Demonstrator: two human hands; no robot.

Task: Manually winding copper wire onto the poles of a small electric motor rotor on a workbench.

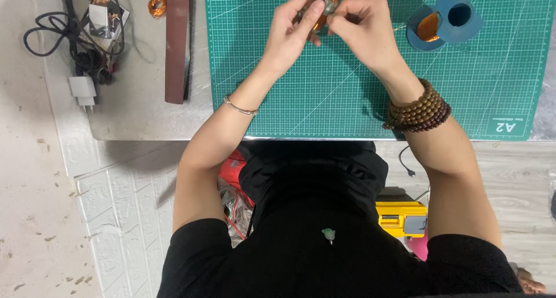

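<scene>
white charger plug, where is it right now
In the head view the plug lies at the table's far left edge, just below the tangled black cables.

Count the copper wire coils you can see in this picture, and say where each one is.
3. One loose coil lies on the grey table left of the brown strip; one coil rests on the blue holder; one is between both hands, partly hidden.

Cutting mat (347,101) sits on my desk (139,112), tape roll (446,17) at its far right, long strip (177,43) just left of it, cables (75,37) further left.
</scene>
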